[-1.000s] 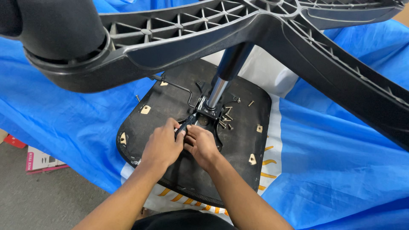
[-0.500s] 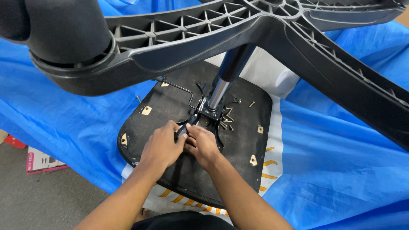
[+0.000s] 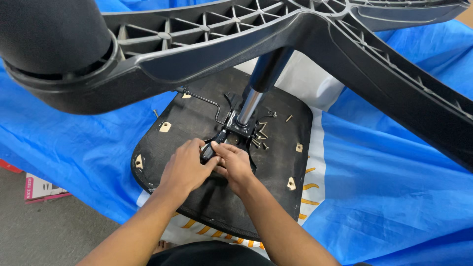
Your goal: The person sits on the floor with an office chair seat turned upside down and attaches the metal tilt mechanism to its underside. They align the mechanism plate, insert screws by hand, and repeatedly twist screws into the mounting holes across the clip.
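Observation:
An upturned office chair lies on a blue tarp (image 3: 384, 187). Its black seat underside (image 3: 276, 167) faces up, with the metal mechanism plate (image 3: 240, 129) at the centre. A chrome gas cylinder (image 3: 250, 106) rises from the plate to the black star base (image 3: 305, 34) close to the camera. My left hand (image 3: 185, 167) and my right hand (image 3: 235, 165) meet just in front of the plate. Both grip a small black knob or handle (image 3: 209, 150) between them. Loose screws (image 3: 261, 140) lie on the seat beside the plate.
A black castor wheel (image 3: 49, 39) fills the upper left, close to the camera. A bent black lever rod (image 3: 207, 101) runs leftward from the mechanism. Grey floor (image 3: 54, 231) and a small cardboard box (image 3: 39, 187) show at the lower left. White cloth (image 3: 305, 83) lies beyond the seat.
Both hands stay clasped at the black knob; the view has shifted slightly and the fingers have barely moved.

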